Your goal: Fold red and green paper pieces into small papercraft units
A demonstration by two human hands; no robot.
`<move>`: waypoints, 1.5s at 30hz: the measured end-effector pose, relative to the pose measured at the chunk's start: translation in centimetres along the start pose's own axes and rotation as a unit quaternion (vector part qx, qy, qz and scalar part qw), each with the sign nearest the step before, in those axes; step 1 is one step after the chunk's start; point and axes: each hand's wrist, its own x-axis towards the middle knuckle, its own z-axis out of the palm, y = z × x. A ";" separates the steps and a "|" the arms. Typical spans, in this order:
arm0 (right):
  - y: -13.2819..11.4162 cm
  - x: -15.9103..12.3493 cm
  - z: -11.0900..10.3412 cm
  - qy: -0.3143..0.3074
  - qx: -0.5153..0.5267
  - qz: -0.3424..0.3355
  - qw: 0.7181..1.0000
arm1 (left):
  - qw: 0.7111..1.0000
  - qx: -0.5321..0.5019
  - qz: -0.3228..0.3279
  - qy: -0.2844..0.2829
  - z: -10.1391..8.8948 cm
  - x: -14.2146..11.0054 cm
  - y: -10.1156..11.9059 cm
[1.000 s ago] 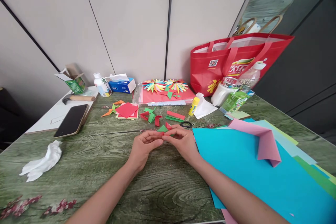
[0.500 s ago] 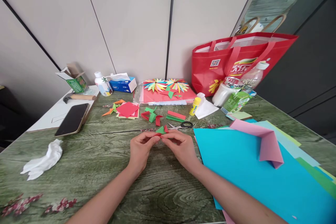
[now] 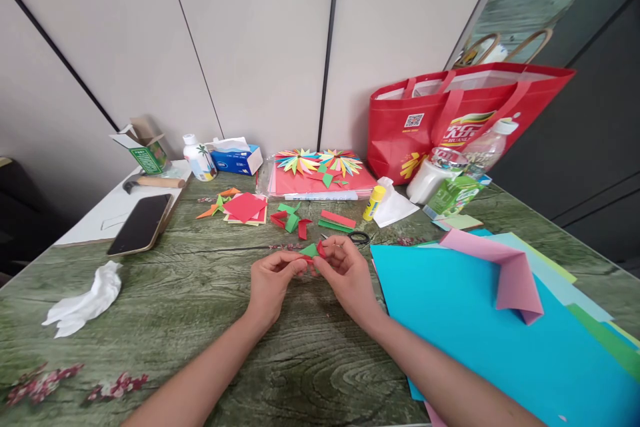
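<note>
A small folded paper piece (image 3: 310, 251), green with red edges, is held up between both hands over the table. My left hand (image 3: 273, 280) pinches its left side between thumb and fingers. On the other side, my right hand (image 3: 347, 277) grips the red right edge, fingers curled. Just behind lie black-handled scissors (image 3: 359, 237), their blades partly hidden by my right hand. Several red and green folded paper pieces (image 3: 290, 219) rest beyond the hands. Beside these are red and green paper strips (image 3: 337, 221) and a yellow glue stick (image 3: 373, 203).
Blue paper sheets (image 3: 440, 307) with a folded pink paper (image 3: 517, 273) cover the right side. A phone (image 3: 140, 223), hammer (image 3: 155, 181) and crumpled tissue (image 3: 87, 300) lie left. A red bag (image 3: 400, 137), bottles and a tissue box (image 3: 235, 159) stand at the back.
My right hand's fingers have lifted and shifted on the paper piece's right edge, showing more of the red. The left hand keeps its pinch. The view has shifted slightly.
</note>
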 end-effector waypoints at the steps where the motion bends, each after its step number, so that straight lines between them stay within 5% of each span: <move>1: -0.1 -0.1 0.1 -0.001 0.005 0.000 1.000 | 1.000 0.002 0.002 -0.010 0.0 0.0 0.1; 16: -0.4 -0.9 0.7 0.040 -0.073 -0.049 0.995 | 0.998 -0.048 -0.026 -0.028 0.3 -0.4 0.2; 23: -0.5 -0.4 0.2 0.010 -0.114 -0.052 0.992 | 0.999 -0.008 -0.012 -0.036 0.0 -0.2 0.2; 33: -0.9 -0.4 -0.5 -0.021 -0.235 -0.162 0.958 | 0.999 0.026 -0.002 -0.026 0.1 -0.2 0.6; 45: -0.7 -0.8 0.2 0.026 -0.141 -0.095 0.985 | 0.998 -0.006 -0.007 -0.055 0.3 -0.6 0.8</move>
